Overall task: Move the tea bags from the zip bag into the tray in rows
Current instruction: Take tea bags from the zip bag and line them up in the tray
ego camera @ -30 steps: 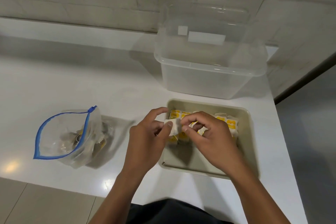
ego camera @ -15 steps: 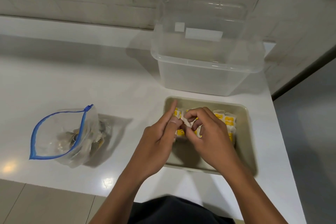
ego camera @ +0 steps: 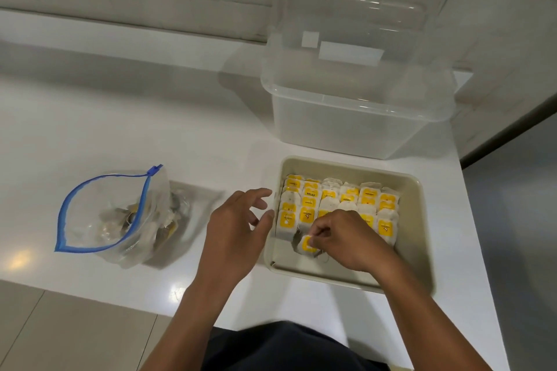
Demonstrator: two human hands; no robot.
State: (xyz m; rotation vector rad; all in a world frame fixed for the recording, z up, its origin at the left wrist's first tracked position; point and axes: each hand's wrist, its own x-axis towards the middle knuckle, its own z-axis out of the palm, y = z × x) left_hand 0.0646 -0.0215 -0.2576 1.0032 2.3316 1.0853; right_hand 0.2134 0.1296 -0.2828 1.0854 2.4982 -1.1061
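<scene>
The right hand (ego camera: pixel 346 238) pinches a tea bag (ego camera: pixel 306 244) low inside the tray (ego camera: pixel 422 220), just below the rows of tea bags (ego camera: pixel 340 202). Beside it, the left hand (ego camera: pixel 238 232) hovers with fingers relaxed and spread at the tray's left rim. Left of that hand, the zip bag (ego camera: pixel 114 214) lies open on the tabletop (ego camera: pixel 150 129), holding more bags. Beyond the hands stands a clear container (ego camera: pixel 355 105).

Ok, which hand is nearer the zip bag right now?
Left. The left hand hovers open over the counter between the zip bag and the tray; the right hand is inside the tray, pinching a tea bag.
</scene>
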